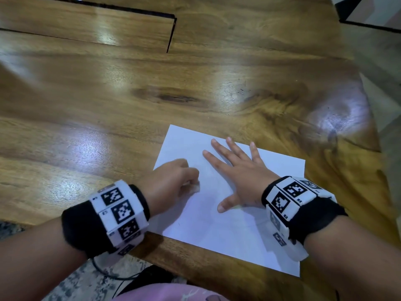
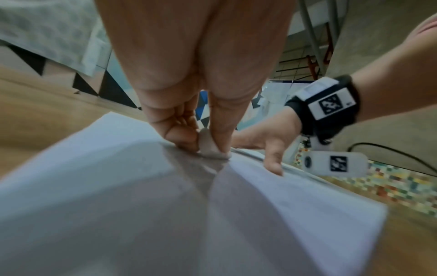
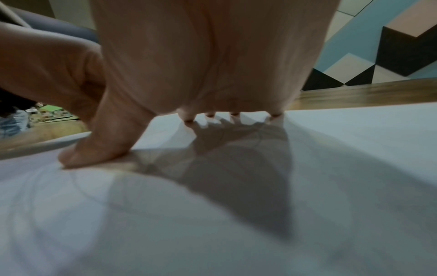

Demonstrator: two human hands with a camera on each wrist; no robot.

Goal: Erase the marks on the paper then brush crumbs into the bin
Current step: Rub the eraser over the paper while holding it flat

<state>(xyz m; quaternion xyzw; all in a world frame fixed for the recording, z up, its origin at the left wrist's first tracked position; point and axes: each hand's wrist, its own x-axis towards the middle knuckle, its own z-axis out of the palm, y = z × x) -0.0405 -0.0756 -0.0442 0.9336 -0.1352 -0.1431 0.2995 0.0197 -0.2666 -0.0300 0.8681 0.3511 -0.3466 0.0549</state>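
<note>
A white sheet of paper (image 1: 227, 231) lies at the near right of the wooden table, one corner past the front edge. My left hand (image 1: 191, 183) pinches a small pale eraser (image 1: 196, 188) and holds its tip down on the left part of the sheet. In the left wrist view the eraser (image 2: 208, 143) sits between thumb and fingers of the left hand (image 2: 201, 104), touching the paper (image 2: 118, 186). My right hand (image 1: 236, 170) lies flat on the sheet with fingers spread. Faint pencil lines (image 3: 82, 186) show on the paper (image 3: 331, 168) near the right hand (image 3: 212, 74).
The wooden table (image 1: 152, 88) stretches away to the left and far side, with a dark seam (image 1: 171, 33) at the back. Its front edge (image 1: 195, 263) runs just under the paper. A black cable (image 1: 112, 274) hangs below, over patterned floor.
</note>
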